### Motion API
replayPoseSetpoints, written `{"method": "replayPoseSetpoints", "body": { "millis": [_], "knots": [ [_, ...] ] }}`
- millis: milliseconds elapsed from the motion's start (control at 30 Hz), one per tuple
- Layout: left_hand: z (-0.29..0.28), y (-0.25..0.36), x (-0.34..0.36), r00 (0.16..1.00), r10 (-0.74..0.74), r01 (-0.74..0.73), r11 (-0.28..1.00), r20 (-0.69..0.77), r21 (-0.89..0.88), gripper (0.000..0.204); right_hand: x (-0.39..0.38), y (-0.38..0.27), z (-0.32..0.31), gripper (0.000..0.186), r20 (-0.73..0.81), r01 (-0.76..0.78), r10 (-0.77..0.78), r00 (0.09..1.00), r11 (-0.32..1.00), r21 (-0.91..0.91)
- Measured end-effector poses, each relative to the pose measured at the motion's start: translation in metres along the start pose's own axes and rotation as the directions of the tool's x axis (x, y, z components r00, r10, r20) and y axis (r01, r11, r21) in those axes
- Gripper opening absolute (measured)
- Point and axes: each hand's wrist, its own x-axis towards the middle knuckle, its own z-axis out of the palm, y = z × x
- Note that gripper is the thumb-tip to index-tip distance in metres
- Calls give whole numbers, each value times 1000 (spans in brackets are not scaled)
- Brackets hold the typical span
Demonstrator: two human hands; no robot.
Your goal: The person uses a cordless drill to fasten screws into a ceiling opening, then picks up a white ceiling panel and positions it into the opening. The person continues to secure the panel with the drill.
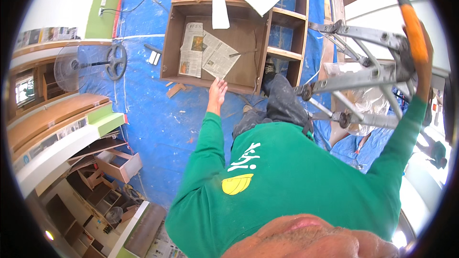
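1. Head view: newspaper [220, 55] lies inside an open wooden cabinet [246, 28]; likely light, limp and easily torn, best taken by its near corner.
2. Left hand [218, 94], outstretched, is at that corner, fingers partly spread; pinch unclear.
3. Right hand [424, 72], raised, is at an orange-and-black bar [414, 33]; grip cannot be told.

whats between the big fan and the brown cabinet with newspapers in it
Blue sheeting, with a small white-and-dark item on it, in the head view.
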Motion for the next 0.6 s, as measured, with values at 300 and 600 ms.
{"method": "replayPoseSetpoints", "body": {
  "millis": [300, 600],
  "knots": [
    [277, 8, 285, 999, 41, -47, 973, 31, 225, 68, -61, -36, -16, 51, -199, -751, 733, 651, 659, -31],
    [446, 55, 451, 976, 138, -130, 990, -169, 57, 70, -122, -12, 10, 47, -50, -776, 778, 626, 614, -145]
  ]
}}
